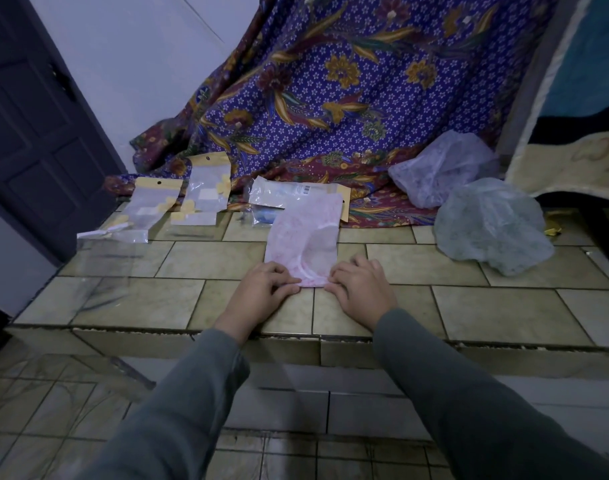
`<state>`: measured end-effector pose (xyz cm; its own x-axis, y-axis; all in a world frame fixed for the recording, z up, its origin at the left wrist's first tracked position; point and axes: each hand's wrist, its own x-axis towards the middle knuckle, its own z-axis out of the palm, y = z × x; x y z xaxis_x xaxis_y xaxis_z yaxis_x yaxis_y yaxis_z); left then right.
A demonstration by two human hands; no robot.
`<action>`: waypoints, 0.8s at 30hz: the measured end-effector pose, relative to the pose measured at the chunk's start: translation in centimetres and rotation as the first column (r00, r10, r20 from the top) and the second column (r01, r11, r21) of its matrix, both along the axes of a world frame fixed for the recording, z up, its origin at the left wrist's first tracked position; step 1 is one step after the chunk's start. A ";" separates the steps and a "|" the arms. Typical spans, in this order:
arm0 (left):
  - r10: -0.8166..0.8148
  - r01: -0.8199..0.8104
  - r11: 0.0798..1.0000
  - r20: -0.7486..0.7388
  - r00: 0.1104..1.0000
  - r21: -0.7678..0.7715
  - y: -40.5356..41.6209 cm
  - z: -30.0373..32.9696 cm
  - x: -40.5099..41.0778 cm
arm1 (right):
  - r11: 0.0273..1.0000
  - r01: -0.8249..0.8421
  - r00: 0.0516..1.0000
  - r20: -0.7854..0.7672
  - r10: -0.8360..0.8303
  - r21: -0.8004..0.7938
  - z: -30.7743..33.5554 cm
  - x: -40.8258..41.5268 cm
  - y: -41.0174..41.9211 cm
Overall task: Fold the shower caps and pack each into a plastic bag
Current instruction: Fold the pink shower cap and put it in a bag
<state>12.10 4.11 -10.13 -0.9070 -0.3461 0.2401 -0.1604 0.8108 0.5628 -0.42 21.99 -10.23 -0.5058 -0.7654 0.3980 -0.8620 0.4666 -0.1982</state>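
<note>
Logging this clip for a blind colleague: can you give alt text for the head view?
Both hands, left hand and right hand, pinch the near edge of a flattened pink shower cap on a tiled ledge. Plastic bags lie to the left, two unfolded caps to the right.

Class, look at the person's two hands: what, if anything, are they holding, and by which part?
Both the left hand and the right hand pinch the folded pink translucent plastic shower cap, each grip at a near corner of its near edge.
</note>
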 end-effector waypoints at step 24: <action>0.132 -0.131 0.991 0.075 0.989 -0.011 -0.1 0.7 -1.3 | 0.947 0.320 0.920 0.240 -0.311 0.000 0.2 0.9 -0.8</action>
<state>10.76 3.96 -9.48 -0.8693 -0.4621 0.1755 -0.3073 0.7833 0.5404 0.52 21.16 -10.04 -0.8010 -0.5370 0.2649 -0.5979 0.6948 -0.3996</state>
